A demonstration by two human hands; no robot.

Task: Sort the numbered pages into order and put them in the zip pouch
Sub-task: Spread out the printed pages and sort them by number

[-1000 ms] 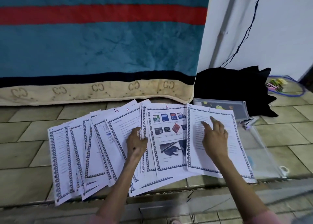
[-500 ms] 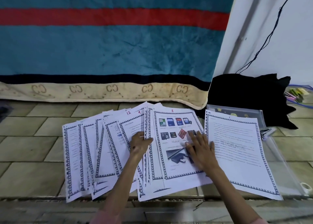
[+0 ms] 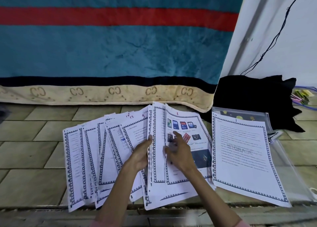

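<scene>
Many white pages (image 3: 89,159) with blue patterned borders lie spread like a fan on the tiled floor (image 3: 32,149), in the lower middle of the frame. Some have red or dark numbers written at the top. The left hand (image 3: 141,153) grips the edge of a thick bunch of pages near the middle of the fan, with the thumb on top and the fingers tucked under. The right hand (image 3: 178,151) rests just beside it on the page marked 8 (image 3: 195,123), which has small colour pictures of memory cards. Its fingers are bent and blurry, so I cannot tell if it holds a page or only touches it. To the right lies one page alone, the page marked 1 (image 3: 243,158), full of small print. It lies partly on top of the clear zip pouch (image 3: 289,166), which sits at the right edge of the frame. A metal clip (image 3: 274,134) lies on the pouch just past the page's right side. Behind the pouch is a black cloth (image 3: 253,99) by a white wall (image 3: 291,37). A big blue blanket (image 3: 111,55) with a red stripe fills the top of the frame.
</scene>
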